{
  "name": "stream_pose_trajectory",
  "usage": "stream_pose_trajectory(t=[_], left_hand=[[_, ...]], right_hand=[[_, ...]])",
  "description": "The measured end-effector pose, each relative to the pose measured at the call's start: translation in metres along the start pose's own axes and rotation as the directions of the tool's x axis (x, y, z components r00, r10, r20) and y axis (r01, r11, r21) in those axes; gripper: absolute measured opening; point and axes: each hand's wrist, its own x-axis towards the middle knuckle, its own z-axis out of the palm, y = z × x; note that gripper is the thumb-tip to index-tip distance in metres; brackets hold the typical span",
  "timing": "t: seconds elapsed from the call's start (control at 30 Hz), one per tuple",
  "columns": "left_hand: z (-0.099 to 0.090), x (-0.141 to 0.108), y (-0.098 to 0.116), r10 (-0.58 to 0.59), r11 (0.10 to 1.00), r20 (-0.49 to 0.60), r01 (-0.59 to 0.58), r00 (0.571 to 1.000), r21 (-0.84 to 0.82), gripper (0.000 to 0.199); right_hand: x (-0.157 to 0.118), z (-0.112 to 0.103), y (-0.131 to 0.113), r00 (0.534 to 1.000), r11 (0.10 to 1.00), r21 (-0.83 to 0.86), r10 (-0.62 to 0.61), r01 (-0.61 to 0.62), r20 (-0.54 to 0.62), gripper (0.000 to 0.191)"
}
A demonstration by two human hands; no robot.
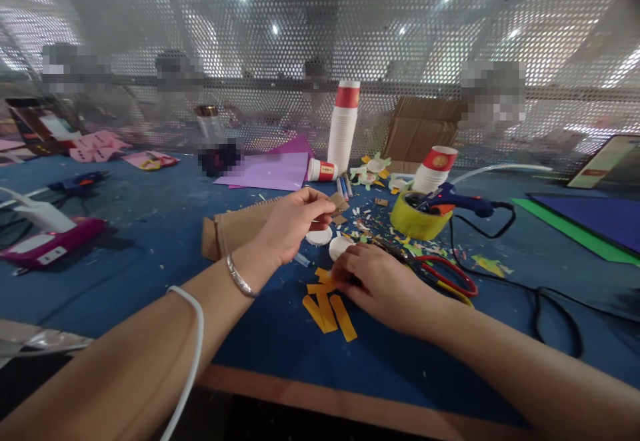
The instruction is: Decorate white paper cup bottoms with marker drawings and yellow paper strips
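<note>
My left hand pinches a small brown cardboard piece between thumb and fingers, above the table. My right hand rests low over the table with its fingers curled; the fingertips meet the end of the orange paper strips, and what they grip, if anything, is hidden. Just beyond the right knuckles lies a white paper disc, with another white disc under my left hand. Red-handled scissors lie partly behind my right hand. A folded cardboard piece is left of my left hand.
On the blue table stand a tall paper cup stack, a yellow tape roll holding a blue glue gun, and a purple-sided power strip. Paper scraps lie mid-table. A black cable winds along the right.
</note>
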Motion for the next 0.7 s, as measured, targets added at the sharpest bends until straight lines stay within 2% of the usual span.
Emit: stream_pose_trajectory(t=[0.17, 0.3, 0.37, 0.43, 0.53, 0.63, 0.7], left_hand=[[0.0, 0.0, -0.001, 0.007, 1.0, -0.01, -0.007, 1.0, -0.001, 0.013], [0.001, 0.0, -0.001, -0.004, 1.0, -0.012, 0.004, 1.0, -0.019, 0.012], [0.001, -0.001, 0.0, -0.014, 1.0, -0.017, 0.013, 1.0, -0.026, 0.012], [0.002, -0.001, 0.0, -0.025, 0.999, -0.014, 0.024, 1.0, -0.033, 0.012], [0.003, -0.002, 0.001, -0.049, 0.997, 0.02, 0.05, 0.999, -0.051, 0.015], [0.004, -0.003, 0.0, -0.074, 0.995, 0.067, 0.078, 0.995, -0.06, 0.016], [0.004, -0.005, 0.0, -0.088, 0.994, 0.094, 0.094, 0.992, -0.06, 0.015]], right_hand=[[0.0, 0.0, -0.002, 1.0, 0.999, 0.03, 0.01, -0.01, 0.001, 0.012], [-0.003, -0.004, -0.002, 1.0, 0.992, 0.123, -0.002, 0.003, -0.009, 0.016], [-0.006, -0.009, -0.002, 0.999, 0.98, 0.199, -0.004, 0.012, -0.04, 0.017], [-0.008, -0.016, 0.001, 0.992, 0.956, 0.293, 0.032, 0.006, -0.125, 0.014], [-0.011, -0.025, 0.008, 0.953, 0.904, 0.425, 0.162, -0.039, -0.257, 0.003], [-0.011, -0.029, 0.019, 0.898, 0.851, 0.522, 0.275, -0.061, -0.343, 0.013], [-0.009, -0.028, 0.025, 0.877, 0.821, 0.568, 0.316, -0.061, -0.362, 0.018]])
